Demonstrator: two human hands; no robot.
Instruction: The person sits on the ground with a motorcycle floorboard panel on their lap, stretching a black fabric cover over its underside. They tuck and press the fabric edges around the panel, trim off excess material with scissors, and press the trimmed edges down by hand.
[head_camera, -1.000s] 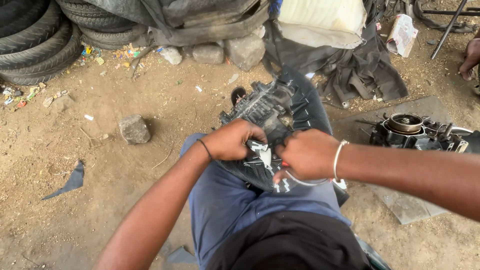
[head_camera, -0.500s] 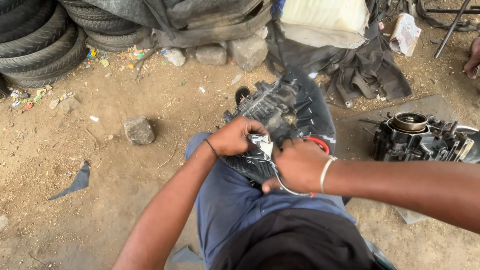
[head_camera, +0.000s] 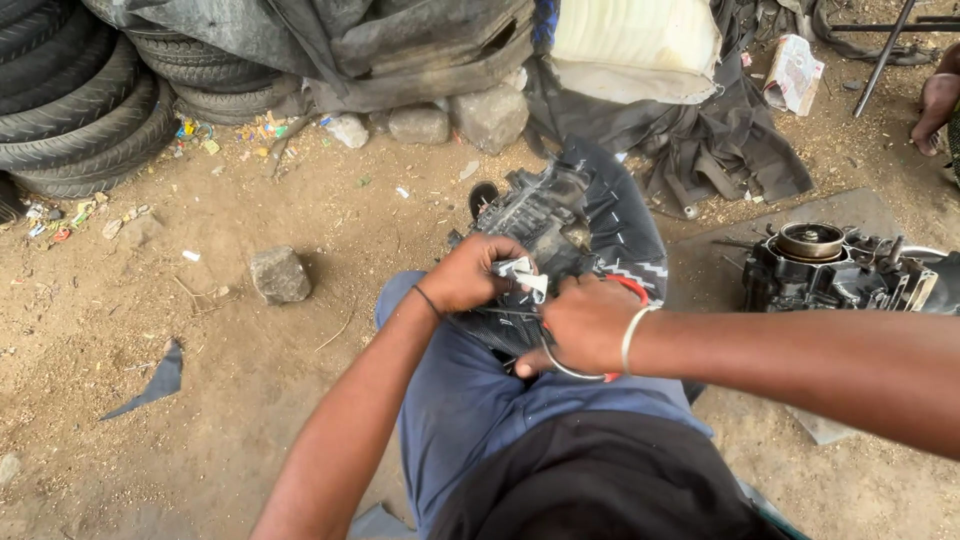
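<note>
A dark, greasy engine part (head_camera: 535, 220) rests on my lap over a dark cloth (head_camera: 620, 225). My left hand (head_camera: 470, 272) is closed on the part's near side, pinching a small white piece (head_camera: 522, 272). Right beside it, my right hand (head_camera: 580, 322) is closed on a tool with red handles (head_camera: 632, 289); a metal loop (head_camera: 560, 368) hangs below this hand. The two hands nearly touch. The tool's tip is hidden behind my fingers.
Another engine block (head_camera: 830, 268) sits on a flat slab at the right. A stone (head_camera: 279, 274) lies on the dirt to the left. Stacked tyres (head_camera: 80, 100) fill the far left; rocks, dark sheeting and a white container (head_camera: 635, 35) stand behind. Another person's foot (head_camera: 938, 105) shows far right.
My right hand has slid left and down beside the left hand, and the red tool handles now show. The left hand stays on the engine part.
</note>
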